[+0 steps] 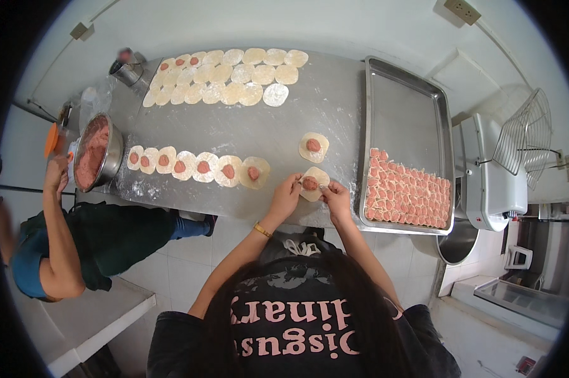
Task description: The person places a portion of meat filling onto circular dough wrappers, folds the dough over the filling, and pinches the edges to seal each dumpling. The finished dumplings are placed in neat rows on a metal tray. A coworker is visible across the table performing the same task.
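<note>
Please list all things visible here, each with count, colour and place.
Table: one, grey, centre
Held wrapper: one, pale with pink filling, table's near edge
Single wrapper: one, pale, pink filling, beyond it
Row of wrappers: seven, pale, pink filling, near left side
Back wrappers: about two dozen, pale, three rows, far side
Tray: one, silver, right on table
Pieces: many, pink and pale, tray's near half
Bowl: one, silver, filling inside, table's left end
Container: one, silver, far left corner
Machine: one, white, right of tray
Wire guard: one, silver, at machine
Flat object: one, orange, left of bowl
Co-worker: one, dark apron, left
Stool: one, white, right
Left hand: one, bare, held wrapper's left
Right hand: one, bare, held wrapper's right
</note>
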